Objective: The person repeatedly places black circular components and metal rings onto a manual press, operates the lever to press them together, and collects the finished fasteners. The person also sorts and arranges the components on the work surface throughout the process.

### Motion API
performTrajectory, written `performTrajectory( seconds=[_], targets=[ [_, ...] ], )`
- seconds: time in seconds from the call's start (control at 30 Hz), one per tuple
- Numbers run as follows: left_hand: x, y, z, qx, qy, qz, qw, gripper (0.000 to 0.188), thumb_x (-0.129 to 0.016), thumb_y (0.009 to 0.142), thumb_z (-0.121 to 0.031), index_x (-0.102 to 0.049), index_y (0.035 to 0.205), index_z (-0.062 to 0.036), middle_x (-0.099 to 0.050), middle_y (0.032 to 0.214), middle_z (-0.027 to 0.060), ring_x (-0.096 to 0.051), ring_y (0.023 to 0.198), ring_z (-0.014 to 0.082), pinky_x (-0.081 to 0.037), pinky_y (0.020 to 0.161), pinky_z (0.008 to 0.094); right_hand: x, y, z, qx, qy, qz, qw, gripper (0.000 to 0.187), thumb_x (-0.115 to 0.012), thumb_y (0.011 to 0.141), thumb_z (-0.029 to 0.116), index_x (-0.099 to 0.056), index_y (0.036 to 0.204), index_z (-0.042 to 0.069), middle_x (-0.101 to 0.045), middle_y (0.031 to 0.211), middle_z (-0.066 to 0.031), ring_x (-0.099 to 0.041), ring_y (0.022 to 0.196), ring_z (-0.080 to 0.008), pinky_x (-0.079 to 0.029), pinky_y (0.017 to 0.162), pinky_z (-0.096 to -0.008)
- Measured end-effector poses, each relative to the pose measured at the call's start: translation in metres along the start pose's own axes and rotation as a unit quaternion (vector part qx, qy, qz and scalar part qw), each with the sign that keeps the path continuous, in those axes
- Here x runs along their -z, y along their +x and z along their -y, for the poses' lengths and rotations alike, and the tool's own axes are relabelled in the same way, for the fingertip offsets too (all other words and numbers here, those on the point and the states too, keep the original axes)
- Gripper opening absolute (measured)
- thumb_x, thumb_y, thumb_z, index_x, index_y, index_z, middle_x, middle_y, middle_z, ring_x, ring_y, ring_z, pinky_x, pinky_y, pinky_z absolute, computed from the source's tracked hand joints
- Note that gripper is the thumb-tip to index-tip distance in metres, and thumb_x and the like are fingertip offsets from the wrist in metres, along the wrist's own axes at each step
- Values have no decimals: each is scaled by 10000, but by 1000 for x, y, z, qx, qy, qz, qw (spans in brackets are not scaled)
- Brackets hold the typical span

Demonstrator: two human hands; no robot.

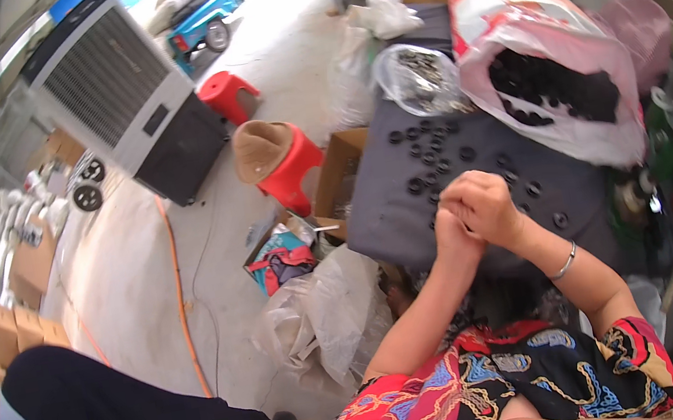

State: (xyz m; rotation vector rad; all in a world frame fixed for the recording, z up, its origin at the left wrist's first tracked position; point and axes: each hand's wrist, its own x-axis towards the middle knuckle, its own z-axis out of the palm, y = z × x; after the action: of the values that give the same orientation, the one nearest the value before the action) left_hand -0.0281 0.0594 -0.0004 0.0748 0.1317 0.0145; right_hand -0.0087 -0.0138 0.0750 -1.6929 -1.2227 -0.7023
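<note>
Both hands, left hand (454,236) & right hand (485,205), clasped; contents unclear; near grey work surface (390,210) front edge.

Both hands (472,212) meet over black rings (432,151) — grey cloth (390,210).

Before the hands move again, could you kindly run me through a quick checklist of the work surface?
1. Hands together over the dark grey cloth: left hand and right hand touch; ok.
2. Part held between fingers: cannot tell, hidden.
3. Loose black rings within reach on cloth: ok.
4. Pink bag of black parts open: ok.
5. Clear bag of small parts upright: ok.
</note>
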Motion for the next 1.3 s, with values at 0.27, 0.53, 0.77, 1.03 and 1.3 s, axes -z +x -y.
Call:
performTrajectory(
  seconds=[0.27,0.53,0.77,1.03,1.3],
  targets=[
    [15,-56,4,146,83,-79,983,210,-562,955,-275,-601,1003,-74,-560,785,85,-471,612,174,-359,438,250,138,-97,-46,-502,-128,86,851,130,-656,800,107,-654,869,-4,-667,795,-162,-649,731,-289,-494,661,-366],
    [28,-79,35,196,164,-98,962,196,-574,956,-266,-564,963,-70,-560,786,86,-487,616,173,-354,443,254,155,-166,-43,-410,-229,114,875,196,-653,786,19,-655,982,31,-577,911,-123,-599,695,-228,-507,659,-323],
    [40,-88,35,205,178,-97,958,203,-586,951,-257,-567,956,-55,-585,788,87,-526,618,173,-363,475,251,161,-165,-47,-402,-232,110,879,231,-647,790,8,-656,1020,29,-618,856,-111,-612,701,-196,-501,633,-296],
    [36,-92,37,207,201,-71,955,207,-586,952,-259,-576,964,-52,-586,769,83,-535,612,177,-375,476,251,188,-163,-34,-644,-83,25,761,174,-645,817,46,-660,981,-9,-608,747,-43,-594,614,-130,-498,555,-270],
    [31,-91,46,214,230,-65,947,227,-550,971,-246,-567,1064,-40,-598,851,97,-532,624,168,-371,468,244,187,-168,-29,-415,-331,160,832,204,-640,762,76,-674,949,0,-617,895,-191,-615,853,-378,-500,782,-416]
  ],
)
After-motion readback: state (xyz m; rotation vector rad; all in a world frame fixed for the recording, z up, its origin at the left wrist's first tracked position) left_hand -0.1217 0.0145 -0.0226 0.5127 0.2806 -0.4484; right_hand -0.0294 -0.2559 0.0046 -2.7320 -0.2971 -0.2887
